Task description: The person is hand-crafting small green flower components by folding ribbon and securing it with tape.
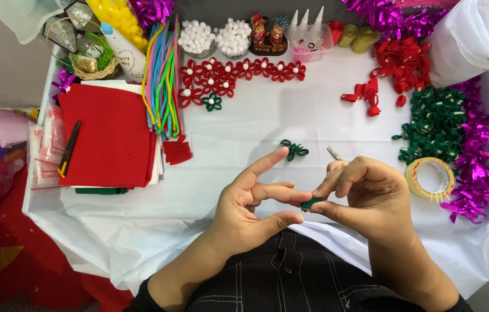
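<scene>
Over my lap, at the near edge of the white table [267, 124], I am pinching a small green loop [312, 203] between my right hand [371, 196] and the fingertips of my left hand [256, 199], both hands meeting on it. Judging by the table, a row of red flowers [239, 72] is lying finished, one green piece [295, 149] is lying done, and heaps of red loops [397, 60] and green loops [435, 121] are waiting unused. Clear packets [48, 144] with red edging are sitting at the far left beside red felt [108, 136]; a tape roll [429, 176] is sitting right.
</scene>
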